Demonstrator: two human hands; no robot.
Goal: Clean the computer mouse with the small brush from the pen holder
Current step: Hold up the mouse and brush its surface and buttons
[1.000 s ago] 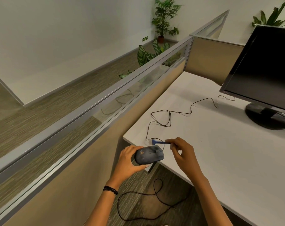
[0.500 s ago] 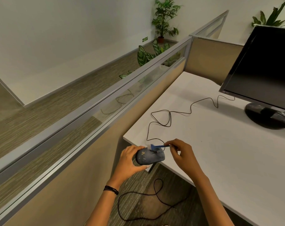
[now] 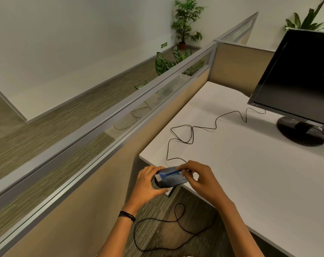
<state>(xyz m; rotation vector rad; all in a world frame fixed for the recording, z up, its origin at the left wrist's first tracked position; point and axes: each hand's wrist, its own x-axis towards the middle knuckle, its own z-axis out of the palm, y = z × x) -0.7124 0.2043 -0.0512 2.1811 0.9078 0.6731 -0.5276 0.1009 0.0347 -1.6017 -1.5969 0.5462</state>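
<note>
The left hand [image 3: 147, 184] is wrapped around the rear of the dark mouse [image 3: 171, 179], holding it in the air just off the near corner of the white desk [image 3: 250, 173]. The right hand [image 3: 200, 179] pinches the handle of the small blue brush [image 3: 165, 176] between fingertips; its pale bristles appear to rest on the mouse's top, near the left-hand end. The mouse's black cable [image 3: 190, 130] snakes across the desk toward the monitor [image 3: 296, 76], which stands well away at the desk's far side.
</note>
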